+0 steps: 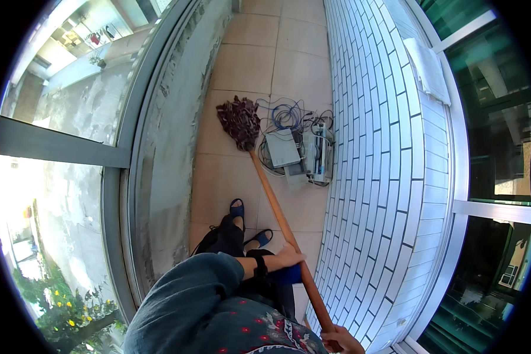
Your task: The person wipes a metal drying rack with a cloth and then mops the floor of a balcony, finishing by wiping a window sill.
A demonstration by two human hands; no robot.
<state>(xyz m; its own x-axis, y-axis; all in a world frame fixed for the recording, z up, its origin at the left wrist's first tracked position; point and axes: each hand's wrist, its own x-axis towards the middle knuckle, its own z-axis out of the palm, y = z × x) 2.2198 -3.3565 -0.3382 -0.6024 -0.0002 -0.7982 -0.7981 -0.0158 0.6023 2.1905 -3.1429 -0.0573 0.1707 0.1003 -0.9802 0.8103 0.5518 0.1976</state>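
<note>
A mop with a long wooden handle (pixel 275 207) slants across the view, from the lower right up to its dark reddish-brown strands (pixel 240 121) on the tiled floor. Partway down the handle my left hand (pixel 286 258) is closed around the wood, a black band on its wrist. Closer to my body, my right hand (pixel 341 340) grips the upper end of the same handle, partly cut off by the lower edge. The mop strands lie just left of a heap of blue and black cables (pixel 286 115).
Beside the cables sit a flat grey box (pixel 283 147) and a white device (pixel 320 152) against the white brick wall (pixel 371 147). A rough plastered ledge (pixel 177 118) and windows line the left. A white cloth (pixel 427 71) hangs on the right sill. My feet wear blue slippers (pixel 236 207).
</note>
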